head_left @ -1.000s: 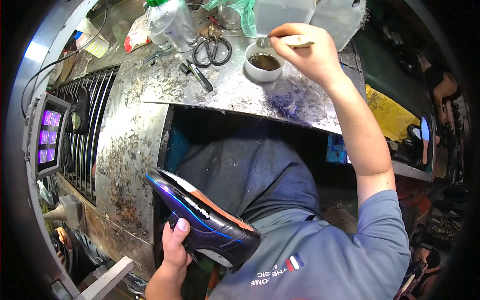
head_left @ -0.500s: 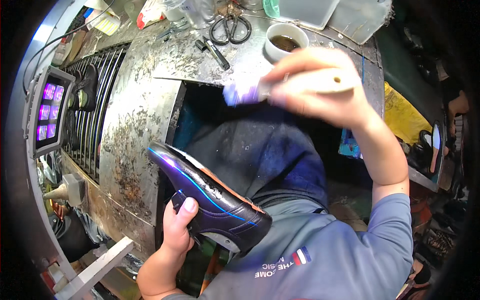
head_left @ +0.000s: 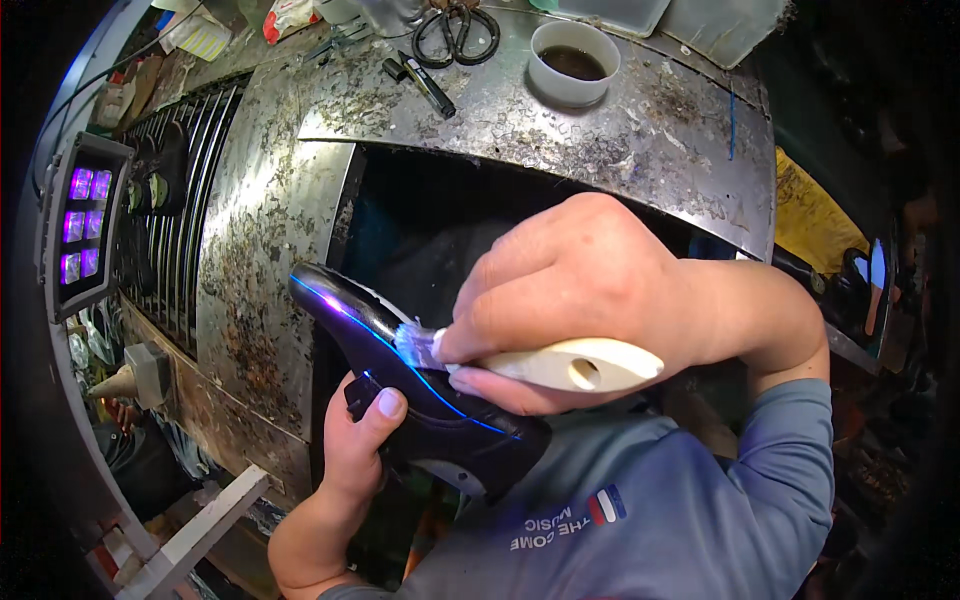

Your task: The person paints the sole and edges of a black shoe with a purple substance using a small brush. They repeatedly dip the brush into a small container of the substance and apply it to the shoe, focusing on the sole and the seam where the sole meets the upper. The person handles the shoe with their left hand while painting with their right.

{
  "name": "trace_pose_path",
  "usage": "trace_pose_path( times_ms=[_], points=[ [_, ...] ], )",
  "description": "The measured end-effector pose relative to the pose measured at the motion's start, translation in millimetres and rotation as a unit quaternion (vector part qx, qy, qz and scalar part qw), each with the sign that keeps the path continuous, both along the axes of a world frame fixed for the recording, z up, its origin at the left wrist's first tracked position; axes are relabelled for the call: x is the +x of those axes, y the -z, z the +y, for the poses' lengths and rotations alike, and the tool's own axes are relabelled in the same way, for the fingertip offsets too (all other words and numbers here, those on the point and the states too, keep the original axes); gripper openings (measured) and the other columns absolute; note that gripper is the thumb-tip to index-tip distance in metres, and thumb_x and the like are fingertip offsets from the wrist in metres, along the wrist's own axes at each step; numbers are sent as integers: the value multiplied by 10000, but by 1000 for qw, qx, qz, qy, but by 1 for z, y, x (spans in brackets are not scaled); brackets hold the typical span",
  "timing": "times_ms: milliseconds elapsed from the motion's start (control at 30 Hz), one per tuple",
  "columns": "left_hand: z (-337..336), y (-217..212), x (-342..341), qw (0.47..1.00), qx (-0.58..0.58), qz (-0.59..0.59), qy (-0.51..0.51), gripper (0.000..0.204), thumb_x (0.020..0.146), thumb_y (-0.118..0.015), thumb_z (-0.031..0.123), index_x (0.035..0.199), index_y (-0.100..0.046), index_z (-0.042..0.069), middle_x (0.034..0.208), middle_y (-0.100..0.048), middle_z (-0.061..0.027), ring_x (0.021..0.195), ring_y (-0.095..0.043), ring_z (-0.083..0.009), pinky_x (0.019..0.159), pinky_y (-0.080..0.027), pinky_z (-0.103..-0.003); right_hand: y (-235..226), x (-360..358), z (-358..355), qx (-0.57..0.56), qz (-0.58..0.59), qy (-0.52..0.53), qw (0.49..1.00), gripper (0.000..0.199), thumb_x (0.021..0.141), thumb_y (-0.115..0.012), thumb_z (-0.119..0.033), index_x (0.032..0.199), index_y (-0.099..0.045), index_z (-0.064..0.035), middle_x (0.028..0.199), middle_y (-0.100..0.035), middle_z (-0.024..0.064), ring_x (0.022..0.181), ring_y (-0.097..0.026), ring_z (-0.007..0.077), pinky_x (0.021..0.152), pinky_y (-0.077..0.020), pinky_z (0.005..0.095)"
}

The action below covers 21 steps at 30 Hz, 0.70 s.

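My left hand [head_left: 362, 430] grips a black shoe upper [head_left: 450, 408] by its side, with the toe tilted up toward the far left. A bright blue line runs along its lower side, and its underside edge faces right. In my right hand [head_left: 575, 290] is a paintbrush [head_left: 580, 364] with a pale wooden handle that has a hole near its end. Its bristles press on the shoe's side close to the blue line. My right hand and the brush cover part of the shoe's sole side.
Beyond my hands, a white bowl of dark liquid [head_left: 573, 64] stands on the stained metal bench [head_left: 640, 140]. Scissors [head_left: 456, 36] and a black marker [head_left: 428, 88] lie left of it. A purple-lit lamp [head_left: 86, 225] stands at the left, beside a metal rack [head_left: 190, 240] holding dark shoes.
My right hand has brought the brush down from near the bowl onto the shoe. The left hand still holds the shoe in nearly the same place.
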<state>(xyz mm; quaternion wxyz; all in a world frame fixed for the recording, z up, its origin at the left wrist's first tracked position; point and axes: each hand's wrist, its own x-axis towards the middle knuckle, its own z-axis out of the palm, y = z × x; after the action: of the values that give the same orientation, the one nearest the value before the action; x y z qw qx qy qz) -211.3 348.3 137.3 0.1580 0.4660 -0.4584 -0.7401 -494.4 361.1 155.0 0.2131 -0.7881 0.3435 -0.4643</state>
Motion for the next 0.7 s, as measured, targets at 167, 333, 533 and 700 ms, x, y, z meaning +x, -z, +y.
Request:
trace_pose_path(
  times_ms=[167, 333, 533, 700],
  points=[
    [-1, -2, 0, 999, 5, 19, -30, 572, 941, -710, 364, 1312, -549, -39, 1203, -677, -123, 1091, -665, -209, 1000, -510, -361, -3, 0, 8, 38, -6, -54, 998, 158, 786, -804, -123, 919, -744, -62, 766, -688, 68, 630, -685, 238, 526, -552, 340],
    [-3, 0, 1, 999, 11, 22, -48, 547, 942, -714, 355, 1293, -556, -34, 1186, -682, -127, 1071, -675, -213, 981, -526, -364, -8, -4, 12, 46, 9, -87, 995, 154, 788, -799, -118, 914, -732, -61, 767, -677, 56, 624, -672, 243, 508, -524, 340],
    [-2, 3, 3, 998, 4, 11, -63, 529, 955, -702, 343, 1297, -554, -33, 1189, -682, -136, 1062, -682, -223, 972, -536, -369, -8, -8, 14, 55, 25, -110, 992, 115, 794, -780, -110, 874, -709, -67, 735, -636, 37, 610, -633, 246, 500, -486, 354],
    [-2, 10, 7, 996, 13, 22, -90, 545, 984, -663, 348, 1346, -524, -35, 1222, -668, -150, 1094, -680, -250, 992, -539, -397, -9, -15, 20, 74, 43, -111, 990, 116, 780, -773, -124, 809, -670, -80, 711, -601, 35, 619, -621, 251, 503, -477, 361]
  ],
)
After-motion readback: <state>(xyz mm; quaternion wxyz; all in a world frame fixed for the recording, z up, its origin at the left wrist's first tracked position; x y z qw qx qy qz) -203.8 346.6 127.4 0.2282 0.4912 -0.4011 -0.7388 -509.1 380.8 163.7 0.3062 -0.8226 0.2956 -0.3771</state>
